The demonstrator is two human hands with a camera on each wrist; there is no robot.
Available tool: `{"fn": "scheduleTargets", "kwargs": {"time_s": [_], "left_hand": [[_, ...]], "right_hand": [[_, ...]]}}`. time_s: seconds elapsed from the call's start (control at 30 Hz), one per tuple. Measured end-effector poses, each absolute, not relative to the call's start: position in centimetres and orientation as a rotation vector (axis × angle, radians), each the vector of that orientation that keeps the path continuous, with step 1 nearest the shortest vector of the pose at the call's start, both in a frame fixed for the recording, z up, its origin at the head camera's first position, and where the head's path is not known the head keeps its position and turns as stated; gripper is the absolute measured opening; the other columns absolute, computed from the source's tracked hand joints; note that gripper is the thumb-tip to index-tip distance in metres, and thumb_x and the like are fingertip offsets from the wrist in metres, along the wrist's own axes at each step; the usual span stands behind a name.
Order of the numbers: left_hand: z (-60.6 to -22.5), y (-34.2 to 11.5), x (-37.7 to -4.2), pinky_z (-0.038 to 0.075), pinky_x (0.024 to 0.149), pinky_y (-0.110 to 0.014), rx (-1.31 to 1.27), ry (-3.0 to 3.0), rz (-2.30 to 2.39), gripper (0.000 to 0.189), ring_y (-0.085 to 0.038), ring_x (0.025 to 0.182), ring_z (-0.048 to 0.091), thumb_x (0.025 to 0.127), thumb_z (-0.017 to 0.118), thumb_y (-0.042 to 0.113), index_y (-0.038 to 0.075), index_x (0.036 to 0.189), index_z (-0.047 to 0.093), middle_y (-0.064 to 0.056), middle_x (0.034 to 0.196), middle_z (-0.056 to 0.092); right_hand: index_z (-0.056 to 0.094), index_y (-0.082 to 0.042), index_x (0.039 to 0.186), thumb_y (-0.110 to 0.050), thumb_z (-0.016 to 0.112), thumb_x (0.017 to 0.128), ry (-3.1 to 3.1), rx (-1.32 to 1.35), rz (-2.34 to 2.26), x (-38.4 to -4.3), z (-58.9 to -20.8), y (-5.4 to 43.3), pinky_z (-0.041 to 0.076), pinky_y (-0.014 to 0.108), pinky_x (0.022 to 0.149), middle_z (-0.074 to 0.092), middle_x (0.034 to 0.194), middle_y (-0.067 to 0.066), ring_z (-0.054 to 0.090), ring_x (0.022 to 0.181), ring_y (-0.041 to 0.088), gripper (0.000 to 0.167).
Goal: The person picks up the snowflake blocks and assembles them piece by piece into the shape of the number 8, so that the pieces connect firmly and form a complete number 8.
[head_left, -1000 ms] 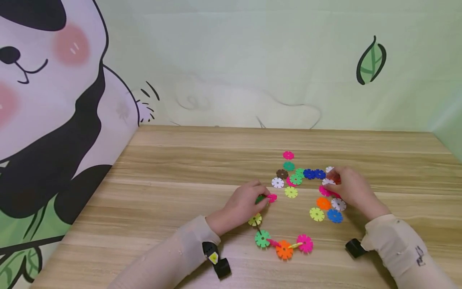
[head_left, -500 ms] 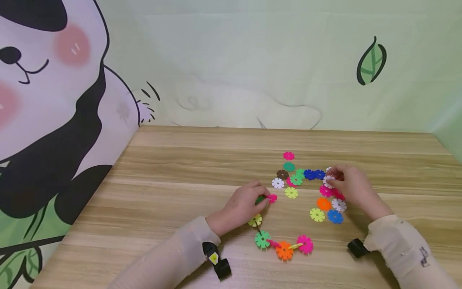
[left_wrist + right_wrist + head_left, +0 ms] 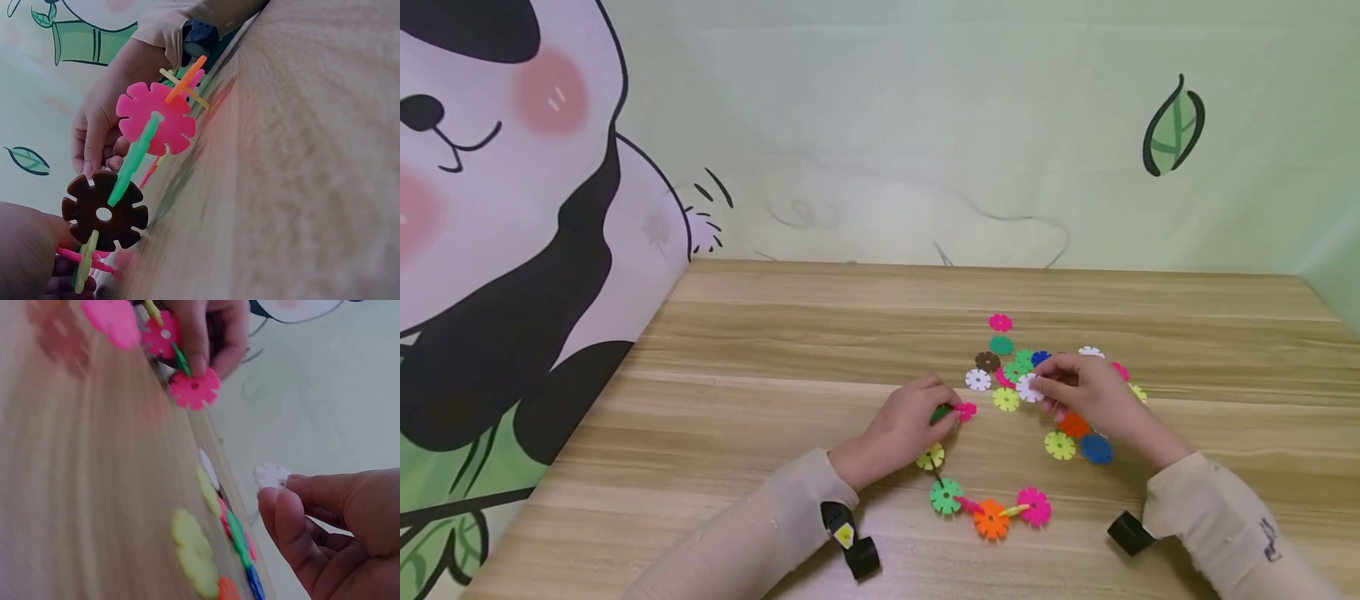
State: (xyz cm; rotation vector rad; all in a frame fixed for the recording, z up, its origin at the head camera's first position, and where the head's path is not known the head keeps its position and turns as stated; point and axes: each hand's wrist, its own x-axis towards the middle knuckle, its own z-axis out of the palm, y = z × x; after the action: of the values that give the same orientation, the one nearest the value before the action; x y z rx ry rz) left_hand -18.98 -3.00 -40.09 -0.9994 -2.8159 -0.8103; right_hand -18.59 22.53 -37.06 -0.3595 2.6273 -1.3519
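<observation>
My right hand [image 3: 1093, 404] pinches a white notched plastic disc [image 3: 1028, 387] between thumb and fingers, raised over the table in the right wrist view. The left hand [image 3: 904, 427] holds one end of a chain of interlocked snowflake discs by a green disc [image 3: 940, 412], and a pink disc [image 3: 966, 412] sticks out past its fingertips. From there the chain bends toward the front of the table through a yellow disc [image 3: 930, 456], a green one, an orange disc [image 3: 992, 520] and a pink end disc [image 3: 1034, 507]. A brown disc [image 3: 78, 215] of the chain shows large in the left wrist view.
Loose discs lie flat behind the hands, among them a brown disc [image 3: 987, 362], a white one and a yellow disc [image 3: 1006, 399]. Below the right hand lie a blue disc [image 3: 1097, 449] and a yellow-green disc [image 3: 1060, 445]. A pale wall backs the wooden table [image 3: 775, 333].
My right hand has picked up the white disc from the right-hand group and carried it left toward the left hand. The left hand and the chain have stayed in place.
</observation>
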Motion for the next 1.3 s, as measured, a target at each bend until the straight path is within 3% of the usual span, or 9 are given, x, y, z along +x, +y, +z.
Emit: {"fn": "scheduleTargets", "kwargs": {"time_s": [0.37, 0.97, 1.3], "left_hand": [[-40.5, -2.9, -19.0, 0.053, 0.079, -0.024, -1.025, -2.777, -0.806, 0.013, -0.013, 0.086, 0.062, 0.091, 0.065, 0.017, 0.010, 0.101, 0.071, -0.001, 0.097, 0.065], [-40.6, -2.9, -18.9, 0.053, 0.087, -0.025, -1.049, -2.715, -0.859, 0.010, -0.014, 0.094, 0.064, 0.090, 0.065, 0.015, 0.010, 0.098, 0.071, -0.002, 0.101, 0.067], [-40.4, -2.9, -18.5, 0.054, 0.083, -0.026, -1.083, -2.646, -0.865, 0.009, -0.016, 0.090, 0.065, 0.090, 0.066, 0.014, 0.007, 0.095, 0.070, -0.004, 0.097, 0.067]], "right_hand": [[0.055, 0.007, 0.114, -0.008, 0.057, 0.095, 2.497, -0.411, -1.411, -17.9, -38.7, 19.5, 0.052, 0.031, 0.046, 0.065, 0.071, 0.012, 0.060, 0.050, 0.017, 0.023], [0.051, 0.008, 0.111, -0.007, 0.053, 0.097, 2.400, -0.347, -1.623, -17.8, -39.6, 18.5, 0.056, 0.035, 0.053, 0.065, 0.072, 0.014, 0.064, 0.056, 0.016, 0.021], [0.052, 0.009, 0.111, -0.010, 0.053, 0.098, 2.364, -0.324, -1.690, -17.7, -40.2, 18.0, 0.057, 0.035, 0.054, 0.066, 0.072, 0.014, 0.065, 0.056, 0.016, 0.023]]}}
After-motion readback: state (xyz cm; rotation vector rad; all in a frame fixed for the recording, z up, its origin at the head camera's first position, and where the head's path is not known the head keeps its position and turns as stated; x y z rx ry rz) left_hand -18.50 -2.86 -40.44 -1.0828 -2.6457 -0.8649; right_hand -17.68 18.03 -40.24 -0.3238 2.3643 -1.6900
